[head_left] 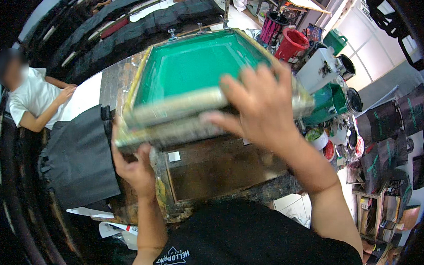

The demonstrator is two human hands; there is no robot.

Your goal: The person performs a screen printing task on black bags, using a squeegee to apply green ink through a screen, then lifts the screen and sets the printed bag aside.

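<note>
A printing screen frame [173, 108] with green mesh [195, 64] is tilted up over a worn brown print table [223, 172]. My left hand [135, 169] grips the frame's near left corner from below. My right hand [260, 106] lies over the near right edge with its fingers spread on top of the frame. The far side of the frame sits in metal clamps [172, 34].
A stack of black fabric [78, 157] lies left of the table, where a person in a white shirt [33, 100] stands. Red buckets [291, 44], a white canister [318, 68] and ink pots [328, 151] crowd the right. Printed black pieces [384, 120] hang at far right.
</note>
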